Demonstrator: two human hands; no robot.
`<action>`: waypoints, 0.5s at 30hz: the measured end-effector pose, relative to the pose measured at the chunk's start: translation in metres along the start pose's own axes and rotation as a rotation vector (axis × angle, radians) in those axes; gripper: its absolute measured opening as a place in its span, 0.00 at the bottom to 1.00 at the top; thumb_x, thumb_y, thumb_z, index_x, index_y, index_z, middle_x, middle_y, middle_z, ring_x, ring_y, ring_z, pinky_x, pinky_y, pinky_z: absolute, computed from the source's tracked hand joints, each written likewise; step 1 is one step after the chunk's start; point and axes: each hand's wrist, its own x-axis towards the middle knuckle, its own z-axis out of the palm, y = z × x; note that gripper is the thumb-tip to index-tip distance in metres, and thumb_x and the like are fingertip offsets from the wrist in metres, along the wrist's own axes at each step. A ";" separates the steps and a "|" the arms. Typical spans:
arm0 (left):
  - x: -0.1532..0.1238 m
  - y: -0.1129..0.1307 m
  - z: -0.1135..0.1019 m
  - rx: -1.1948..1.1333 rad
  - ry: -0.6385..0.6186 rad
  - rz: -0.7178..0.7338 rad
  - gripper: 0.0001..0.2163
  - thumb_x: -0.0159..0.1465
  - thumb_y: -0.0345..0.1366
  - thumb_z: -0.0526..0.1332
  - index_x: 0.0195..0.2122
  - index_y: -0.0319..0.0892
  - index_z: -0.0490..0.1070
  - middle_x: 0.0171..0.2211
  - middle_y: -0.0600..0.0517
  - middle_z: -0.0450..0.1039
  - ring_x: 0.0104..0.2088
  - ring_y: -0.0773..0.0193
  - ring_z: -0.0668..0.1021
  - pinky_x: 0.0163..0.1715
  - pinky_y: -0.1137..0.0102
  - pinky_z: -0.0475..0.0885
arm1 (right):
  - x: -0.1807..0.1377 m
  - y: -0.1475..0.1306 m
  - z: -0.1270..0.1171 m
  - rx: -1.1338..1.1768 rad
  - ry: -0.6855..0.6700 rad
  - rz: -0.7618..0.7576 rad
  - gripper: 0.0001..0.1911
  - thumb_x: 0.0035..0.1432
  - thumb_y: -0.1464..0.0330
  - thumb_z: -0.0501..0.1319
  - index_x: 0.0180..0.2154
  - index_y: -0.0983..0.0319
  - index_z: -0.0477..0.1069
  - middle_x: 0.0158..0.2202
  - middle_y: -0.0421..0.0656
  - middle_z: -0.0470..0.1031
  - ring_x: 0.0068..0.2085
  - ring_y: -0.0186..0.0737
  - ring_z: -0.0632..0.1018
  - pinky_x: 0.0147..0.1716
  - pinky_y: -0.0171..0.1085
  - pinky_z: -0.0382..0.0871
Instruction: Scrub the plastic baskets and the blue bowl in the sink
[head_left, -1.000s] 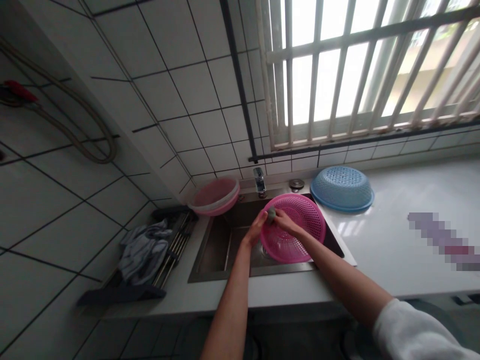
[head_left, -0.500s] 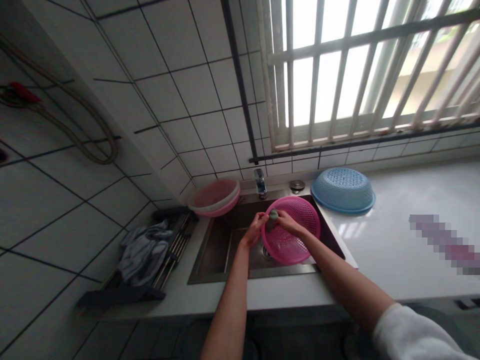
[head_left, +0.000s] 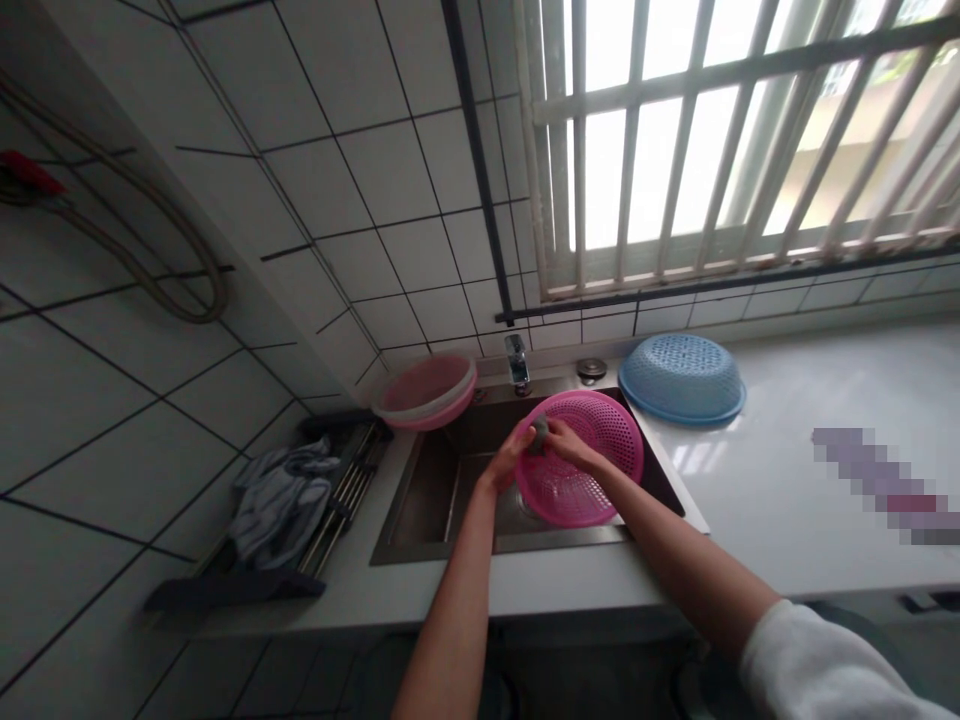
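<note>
A bright pink perforated colander (head_left: 592, 460) is held tilted over the steel sink (head_left: 435, 495). My left hand (head_left: 504, 462) grips its left rim with curled fingers. My right hand (head_left: 564, 444) is closed on a small grey scrubbing pad (head_left: 538, 434), pressing it against the colander's inner wall near the rim. The two hands almost touch at the rim.
A tap (head_left: 517, 364) stands behind the sink. A pale pink basin (head_left: 427, 390) leans at the sink's back left corner. A blue colander (head_left: 681, 377) lies upside down on the white counter (head_left: 787, 500). A grey cloth (head_left: 281, 500) lies on a dark rack (head_left: 330, 510) at left.
The colander has shifted and turned a little in my hands. My right hand with the pad has slid slightly along the rim. The view has barely moved.
</note>
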 end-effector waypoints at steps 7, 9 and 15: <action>0.000 0.004 0.001 0.075 0.048 -0.025 0.33 0.54 0.58 0.75 0.53 0.39 0.80 0.51 0.42 0.82 0.55 0.44 0.79 0.59 0.54 0.68 | 0.000 0.004 0.009 0.017 -0.004 0.048 0.11 0.55 0.61 0.61 0.32 0.62 0.73 0.30 0.43 0.76 0.30 0.38 0.73 0.32 0.35 0.69; 0.000 0.004 0.004 0.030 -0.005 -0.004 0.33 0.55 0.56 0.75 0.57 0.41 0.79 0.56 0.41 0.79 0.59 0.43 0.76 0.63 0.54 0.66 | 0.005 0.000 -0.002 0.023 0.262 -0.015 0.13 0.56 0.58 0.60 0.33 0.61 0.72 0.31 0.43 0.77 0.33 0.41 0.74 0.34 0.36 0.70; 0.001 0.001 -0.001 0.062 0.036 0.005 0.32 0.56 0.56 0.74 0.56 0.40 0.79 0.53 0.42 0.81 0.56 0.46 0.78 0.59 0.57 0.69 | -0.004 -0.002 0.005 0.038 -0.117 0.031 0.12 0.54 0.60 0.62 0.33 0.62 0.74 0.31 0.43 0.77 0.31 0.39 0.73 0.32 0.35 0.69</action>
